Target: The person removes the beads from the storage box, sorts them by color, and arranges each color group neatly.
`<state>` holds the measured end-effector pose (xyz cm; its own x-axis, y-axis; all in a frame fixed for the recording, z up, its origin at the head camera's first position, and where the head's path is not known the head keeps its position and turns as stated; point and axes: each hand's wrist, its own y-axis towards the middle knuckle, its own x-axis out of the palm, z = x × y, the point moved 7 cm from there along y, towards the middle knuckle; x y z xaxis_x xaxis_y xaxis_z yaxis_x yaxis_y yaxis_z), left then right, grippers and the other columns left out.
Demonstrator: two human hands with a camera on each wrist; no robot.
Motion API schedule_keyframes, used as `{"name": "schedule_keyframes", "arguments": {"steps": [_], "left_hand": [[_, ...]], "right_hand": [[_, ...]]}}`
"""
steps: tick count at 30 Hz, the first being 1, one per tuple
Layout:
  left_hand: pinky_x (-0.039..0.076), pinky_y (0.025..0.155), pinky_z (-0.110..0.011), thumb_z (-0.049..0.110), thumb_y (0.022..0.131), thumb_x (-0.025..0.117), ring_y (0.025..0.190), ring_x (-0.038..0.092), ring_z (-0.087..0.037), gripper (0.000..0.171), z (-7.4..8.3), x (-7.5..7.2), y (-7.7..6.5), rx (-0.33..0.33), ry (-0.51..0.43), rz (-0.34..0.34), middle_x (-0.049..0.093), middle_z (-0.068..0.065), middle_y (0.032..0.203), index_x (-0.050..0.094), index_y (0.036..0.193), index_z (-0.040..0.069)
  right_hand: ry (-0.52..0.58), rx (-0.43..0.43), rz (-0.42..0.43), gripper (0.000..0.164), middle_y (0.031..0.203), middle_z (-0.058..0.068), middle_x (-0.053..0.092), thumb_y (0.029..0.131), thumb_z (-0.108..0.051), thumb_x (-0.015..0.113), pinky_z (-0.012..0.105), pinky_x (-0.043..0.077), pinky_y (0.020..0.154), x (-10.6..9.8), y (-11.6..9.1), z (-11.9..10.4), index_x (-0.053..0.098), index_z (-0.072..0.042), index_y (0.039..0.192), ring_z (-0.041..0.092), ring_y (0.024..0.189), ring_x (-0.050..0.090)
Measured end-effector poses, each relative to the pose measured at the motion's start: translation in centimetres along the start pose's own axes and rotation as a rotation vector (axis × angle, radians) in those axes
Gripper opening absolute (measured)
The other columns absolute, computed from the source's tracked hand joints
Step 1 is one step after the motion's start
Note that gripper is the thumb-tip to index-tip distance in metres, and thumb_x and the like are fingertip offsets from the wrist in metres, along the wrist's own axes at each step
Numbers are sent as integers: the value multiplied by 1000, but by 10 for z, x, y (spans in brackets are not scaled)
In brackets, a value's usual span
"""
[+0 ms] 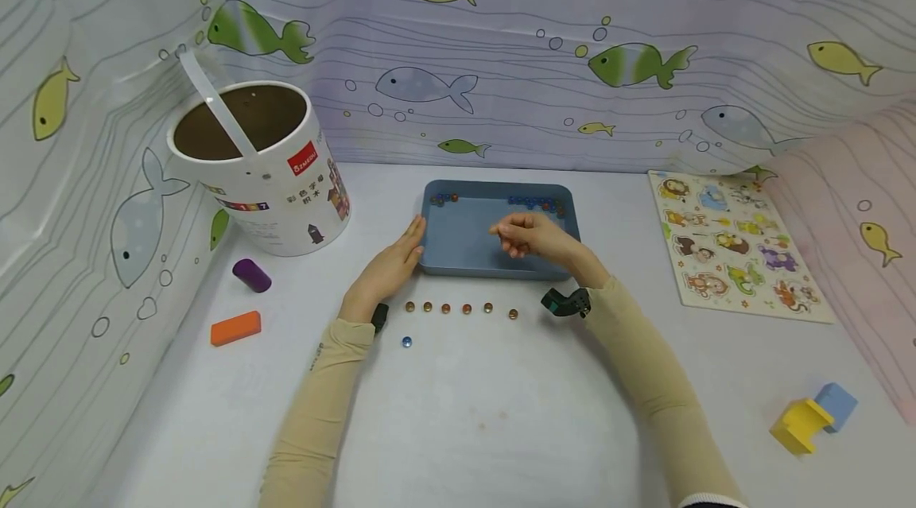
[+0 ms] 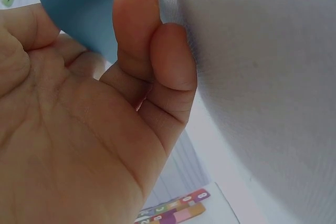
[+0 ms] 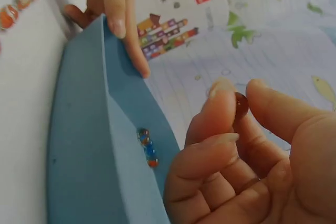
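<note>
The held marble (image 3: 241, 106) is reddish-brown, the tray (image 1: 461, 242) blue-grey, the backdrop (image 1: 501, 23) fish-patterned.

Wavy-lined, fish-print curtain (image 1: 529, 15) in lilac, white and pink behind and beside a white tabletop (image 1: 501, 436)

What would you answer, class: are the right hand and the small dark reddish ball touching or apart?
Touching. The right wrist view shows the small dark reddish ball pinched by the right hand, its left edge directly against a finger.
</note>
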<state>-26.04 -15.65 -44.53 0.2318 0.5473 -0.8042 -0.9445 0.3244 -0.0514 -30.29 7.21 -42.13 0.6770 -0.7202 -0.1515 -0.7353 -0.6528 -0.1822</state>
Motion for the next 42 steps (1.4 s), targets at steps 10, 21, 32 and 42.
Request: {"name": "schedule_keyframes", "arguments": {"steps": [10, 21, 32, 42], "left_hand": [[17, 122, -49, 29, 107, 28, 150, 16, -32, 56, 4, -2, -2, 42, -23, 10, 4, -7, 164, 8, 156, 10], [17, 123, -45, 25, 107, 28, 150, 15, -29, 55, 0, 1, 1, -11, 19, -10, 4, -8, 165, 7, 156, 9], [18, 122, -48, 25, 107, 29, 149, 17, -31, 55, 1, 0, 1, -11, 14, -14, 3, -7, 164, 7, 156, 9], [18, 123, -48, 26, 107, 28, 150, 16, -31, 56, 1, 1, 1, -36, 8, -21, 2, -3, 165, 7, 157, 12]], "right_hand": [[-34, -66, -73, 43, 99, 24, 59, 103, -18, 48, 34, 48, 67, 7, -31, 1, 46, 10, 136, 33, 78, 54], [-19, -17, -146, 45, 94, 20, 61, 102, -20, 51, 33, 48, 66, 18, -64, 14, 47, 13, 131, 26, 75, 59], [3, 65, -212, 36, 68, 0, 63, 101, -14, 50, 23, 42, 45, 25, -85, 56, 48, 13, 124, 12, 55, 60], [-58, 116, -168, 28, 62, 1, 60, 98, -11, 54, 22, 47, 41, 29, -82, 74, 53, 9, 118, 8, 47, 59]]}}
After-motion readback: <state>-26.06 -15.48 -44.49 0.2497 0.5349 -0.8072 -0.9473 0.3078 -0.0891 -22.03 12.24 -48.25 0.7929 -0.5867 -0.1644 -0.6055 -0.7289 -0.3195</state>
